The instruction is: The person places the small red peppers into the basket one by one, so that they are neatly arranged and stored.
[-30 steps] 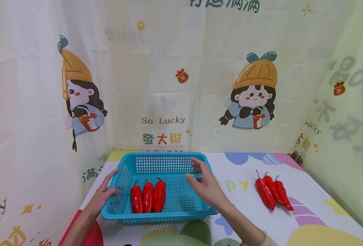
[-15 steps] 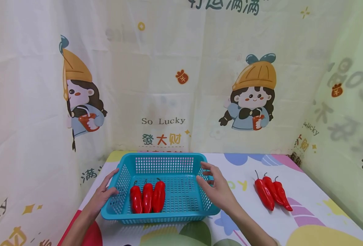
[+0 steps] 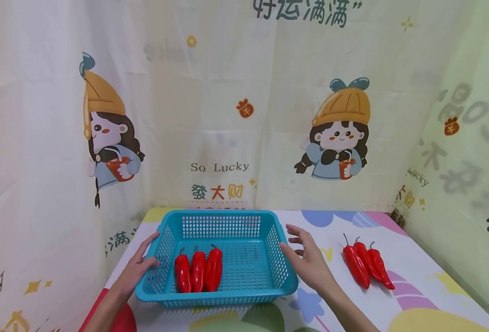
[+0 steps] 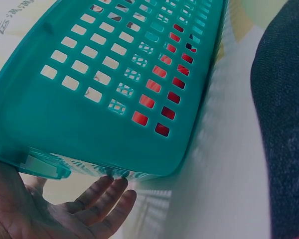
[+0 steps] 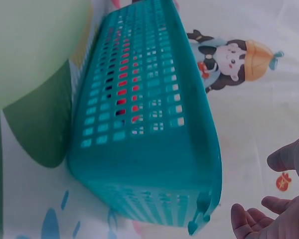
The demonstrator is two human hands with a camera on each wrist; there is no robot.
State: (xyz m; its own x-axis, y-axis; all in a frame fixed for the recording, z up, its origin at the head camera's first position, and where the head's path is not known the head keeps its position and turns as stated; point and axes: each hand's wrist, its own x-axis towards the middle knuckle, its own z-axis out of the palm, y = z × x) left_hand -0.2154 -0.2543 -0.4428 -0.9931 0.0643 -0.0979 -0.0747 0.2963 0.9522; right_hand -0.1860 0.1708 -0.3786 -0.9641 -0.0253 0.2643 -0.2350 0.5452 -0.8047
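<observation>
A turquoise perforated plastic basket [image 3: 223, 296] stands on the table, with three red chili peppers [image 3: 198, 271] lying side by side in its left half. My left hand [image 3: 134, 272] is at the basket's left end, touching it near the rim. In the left wrist view the fingers [image 4: 102, 201] of that hand are loosely extended against or just under the end wall. My right hand [image 3: 308, 260] hovers by the basket's right rim, fingers relaxed and apart, holding nothing. Right of it, three more red chili peppers [image 3: 366, 265] lie together on the table.
The table [image 3: 447, 295] has a colourful printed cover. A pale cloth [image 3: 223, 129] with cartoon prints hangs behind and along both sides. Dark clothing [image 4: 289, 124] shows at the right of the left wrist view.
My right hand has moved right and down, from above the basket's right part to outside its right rim. The left hand, basket and peppers keep their places; the head view has tilted slightly up.
</observation>
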